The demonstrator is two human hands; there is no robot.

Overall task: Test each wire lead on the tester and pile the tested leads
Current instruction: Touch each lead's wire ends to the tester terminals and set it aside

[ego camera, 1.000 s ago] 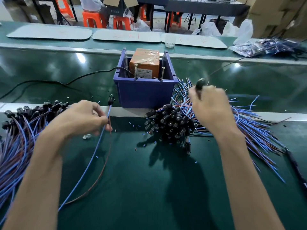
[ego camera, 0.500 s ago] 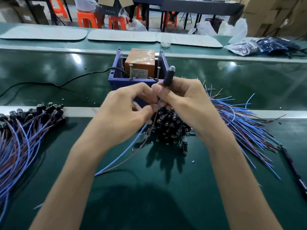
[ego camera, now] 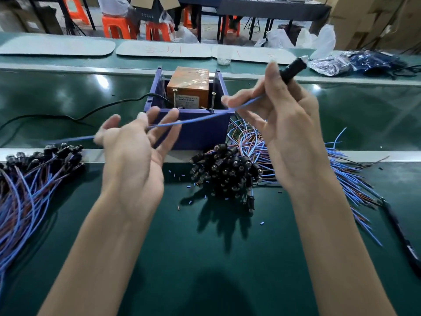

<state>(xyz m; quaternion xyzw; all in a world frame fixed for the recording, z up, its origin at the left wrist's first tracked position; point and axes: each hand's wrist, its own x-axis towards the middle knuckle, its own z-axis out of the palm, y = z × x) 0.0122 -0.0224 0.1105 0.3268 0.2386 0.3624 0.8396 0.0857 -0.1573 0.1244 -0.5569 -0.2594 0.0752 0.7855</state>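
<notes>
Dark green matting (ego camera: pixel 205 258) is covering the bench, where a blue plastic bin (ego camera: pixel 200 133) is holding the orange box tester (ego camera: pixel 189 85). Above it, the right hand (ego camera: pixel 289 137) is gripping a blue wire lead (ego camera: pixel 293 69), fingers curled round its black cylindrical head. The left hand (ego camera: pixel 134 151) is hanging open, blurred, the wire lying across its spread fingers. A left heap of leads (ego camera: pixel 34 179) and a middle heap of leads (ego camera: pixel 227 169) are lying on the matting.

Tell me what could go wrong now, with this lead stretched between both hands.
The right hand pinches the lead's black end, but the blue wire seems only to lie across the left hand's spread fingers, which are blurred, so it could slip free. The wire also crosses close to the tester's upright pins at the purple bin; it might snag there.
</notes>
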